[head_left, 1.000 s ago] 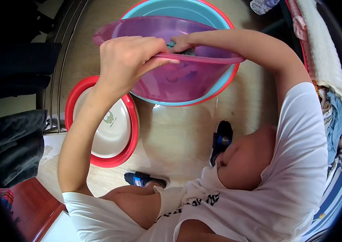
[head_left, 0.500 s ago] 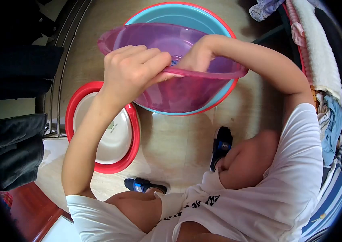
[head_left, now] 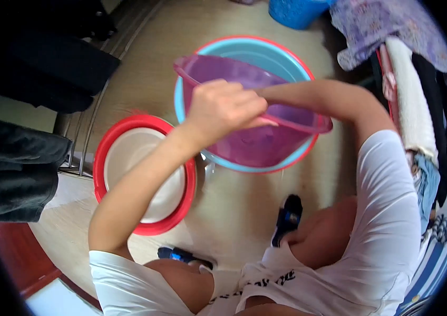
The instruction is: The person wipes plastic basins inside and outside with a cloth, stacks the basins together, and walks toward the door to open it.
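My left hand point(head_left: 229, 108) is wrapped over the near rim of a translucent purple basin point(head_left: 260, 139), which is tilted above a larger light-blue basin point(head_left: 288, 62) with a red rim. The right forearm reaches into the purple basin from the right. Behind my left hand and the rim, the fingers of the right hand are hidden, so what they hold cannot be made out. To the left on the floor stands a red basin point(head_left: 191, 184) with a white basin point(head_left: 128, 152) inside it.
A blue basket point(head_left: 294, 13) stands at the top. Clothes and a white towel point(head_left: 410, 100) hang along the right, with purple floral cloth point(head_left: 371, 29) above. Dark clothes point(head_left: 23, 168) hang at the left beside a metal rack point(head_left: 84, 137). My slippered feet are below the basins.
The view has shifted, bringing the blue basket into sight. My left hand keeps its hold on the purple rim. The right hand, visible inside the basin before, is now hidden behind the left.
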`<state>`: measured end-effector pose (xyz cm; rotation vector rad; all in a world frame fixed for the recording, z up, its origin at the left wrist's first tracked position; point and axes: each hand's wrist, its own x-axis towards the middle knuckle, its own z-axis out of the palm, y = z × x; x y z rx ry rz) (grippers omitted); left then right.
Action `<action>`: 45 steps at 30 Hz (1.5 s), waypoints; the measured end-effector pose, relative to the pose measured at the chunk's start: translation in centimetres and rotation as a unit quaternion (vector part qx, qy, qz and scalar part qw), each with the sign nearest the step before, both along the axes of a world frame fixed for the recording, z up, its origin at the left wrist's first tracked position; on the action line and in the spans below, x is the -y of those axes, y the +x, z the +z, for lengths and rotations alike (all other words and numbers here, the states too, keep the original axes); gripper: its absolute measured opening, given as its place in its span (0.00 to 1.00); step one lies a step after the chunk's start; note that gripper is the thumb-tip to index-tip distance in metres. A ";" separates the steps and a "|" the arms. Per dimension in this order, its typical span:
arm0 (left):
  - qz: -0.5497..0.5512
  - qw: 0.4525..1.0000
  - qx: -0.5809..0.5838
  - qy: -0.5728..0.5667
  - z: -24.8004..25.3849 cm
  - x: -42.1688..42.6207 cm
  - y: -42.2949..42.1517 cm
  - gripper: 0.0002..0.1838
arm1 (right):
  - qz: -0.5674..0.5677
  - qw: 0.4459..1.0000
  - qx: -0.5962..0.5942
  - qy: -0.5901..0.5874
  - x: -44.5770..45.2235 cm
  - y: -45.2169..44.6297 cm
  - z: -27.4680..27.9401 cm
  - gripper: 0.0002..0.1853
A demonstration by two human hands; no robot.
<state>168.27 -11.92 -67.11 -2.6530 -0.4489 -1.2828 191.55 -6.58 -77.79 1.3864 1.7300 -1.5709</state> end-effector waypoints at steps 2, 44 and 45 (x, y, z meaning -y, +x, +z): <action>-0.001 1.000 0.021 0.015 -0.2 -0.1 0.2 0.19 | 0.034 0.999 -0.008 -0.015 0.6 -0.3 2.1 0.23; -0.019 0.987 0.114 0.107 -2.5 1.0 0.4 0.18 | -0.020 0.821 -0.460 0.338 -2.3 -8.5 6.6 0.31; -0.049 0.993 0.088 0.057 -1.4 1.1 0.3 0.14 | 0.003 0.801 -0.453 0.392 -3.1 -9.6 6.2 0.31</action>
